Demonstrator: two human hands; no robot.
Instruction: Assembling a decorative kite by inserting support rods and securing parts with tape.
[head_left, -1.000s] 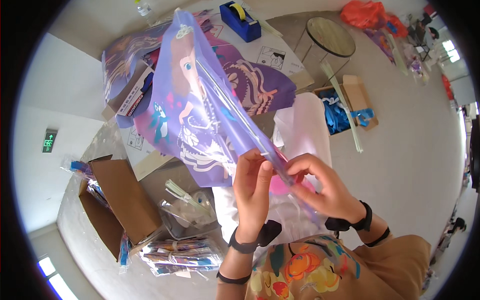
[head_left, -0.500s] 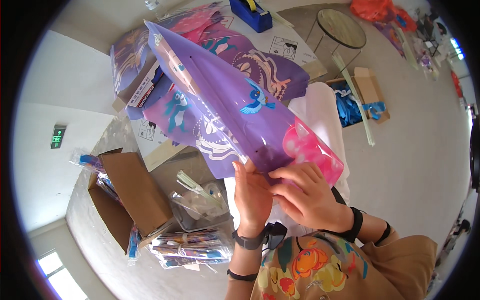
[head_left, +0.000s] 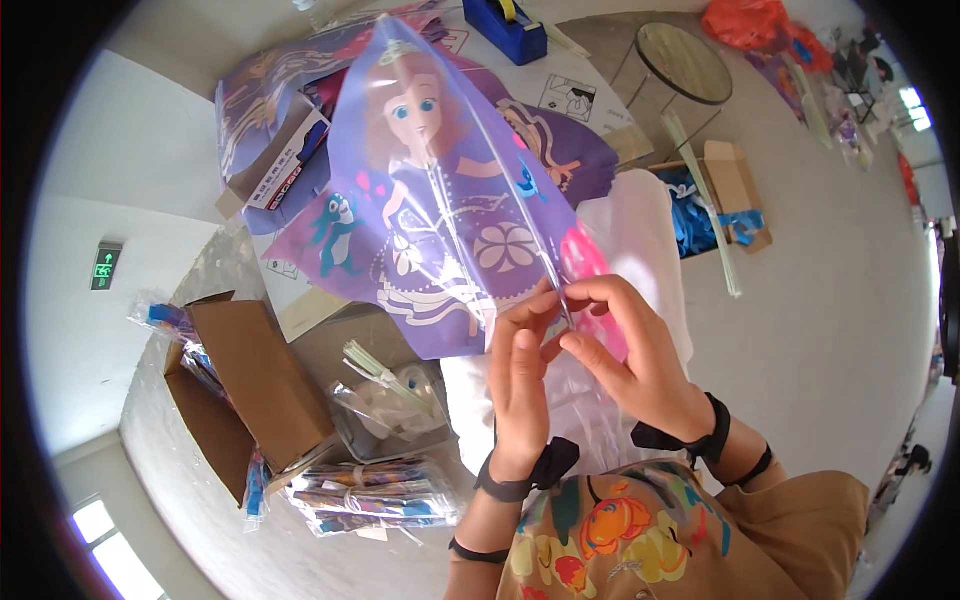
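A purple plastic kite (head_left: 450,215), printed with a doll-like figure in a gown, lies spread in front of me with its point facing away. My left hand (head_left: 522,375) pinches the near part of the film, thumb and fingers close together. Beside it, my right hand (head_left: 635,350) has thumb and forefinger closed on a folded edge of the same kite, next to a pink printed patch. The two hands' fingertips almost meet. Whatever lies between them is too small to make out. White cloth-like material (head_left: 645,215) is under the kite's right side.
More printed sheets (head_left: 270,80) and a small open carton (head_left: 285,160) lie on the table. A blue tape dispenser (head_left: 505,30) stands at the back. At left are a brown box (head_left: 265,370), a plastic tub (head_left: 395,445) and wrapped bundles (head_left: 375,495). A round stool (head_left: 685,62) stands back right.
The kite has been unfolded and turned, so its printed figure now faces up. My right hand has moved up to the film's folded edge, and my left hand has shifted slightly right.
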